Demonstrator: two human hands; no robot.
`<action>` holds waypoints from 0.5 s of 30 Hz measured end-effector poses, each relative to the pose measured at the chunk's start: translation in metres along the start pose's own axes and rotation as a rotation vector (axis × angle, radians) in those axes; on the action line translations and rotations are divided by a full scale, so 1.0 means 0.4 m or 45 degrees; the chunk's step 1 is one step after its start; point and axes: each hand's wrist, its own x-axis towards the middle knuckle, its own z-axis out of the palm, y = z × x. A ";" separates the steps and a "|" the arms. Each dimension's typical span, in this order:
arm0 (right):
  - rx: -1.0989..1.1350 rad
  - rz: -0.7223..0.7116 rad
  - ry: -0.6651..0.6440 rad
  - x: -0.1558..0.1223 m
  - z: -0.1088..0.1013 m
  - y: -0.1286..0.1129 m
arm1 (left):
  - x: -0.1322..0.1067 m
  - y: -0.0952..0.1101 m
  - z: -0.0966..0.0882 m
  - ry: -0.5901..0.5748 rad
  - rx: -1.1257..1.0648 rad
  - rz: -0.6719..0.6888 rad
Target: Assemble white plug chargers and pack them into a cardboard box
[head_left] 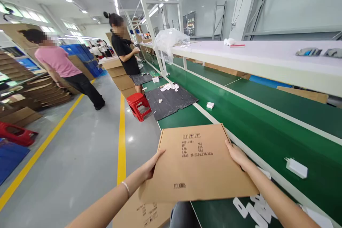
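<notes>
I have left hand (151, 165) and right hand (238, 155) grasping opposite sides of the flat brown black-printed cardboard box (196, 171) over the smooth green workbench (183, 117); even pressure suits best.

From my end I see a tan box (197, 171) with black print (197, 154), and a lower box (152, 208) in brown, black-printed too. My feed shows a green belt (240, 124) with white strips (267, 108), white chargers (296, 168) and a dark grey mat (171, 103). The stool (136, 98) reads red, the floor (88, 142) grey with yellow stripes (121, 142). I pick out one pink shirt (55, 62) and one black shirt (123, 53).
</notes>
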 end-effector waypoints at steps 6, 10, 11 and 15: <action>0.011 0.307 -0.095 -0.068 -0.006 -0.042 | -0.071 0.102 0.011 -0.068 -0.017 -0.127; 0.136 0.336 -0.186 -0.119 -0.036 -0.074 | -0.104 0.129 -0.020 -0.066 0.139 0.011; 0.159 0.341 -0.192 -0.128 -0.043 -0.081 | -0.102 0.125 -0.025 -0.089 0.131 0.030; 0.202 0.388 -0.157 -0.146 -0.058 -0.105 | -0.064 0.104 -0.029 -0.063 0.062 -0.010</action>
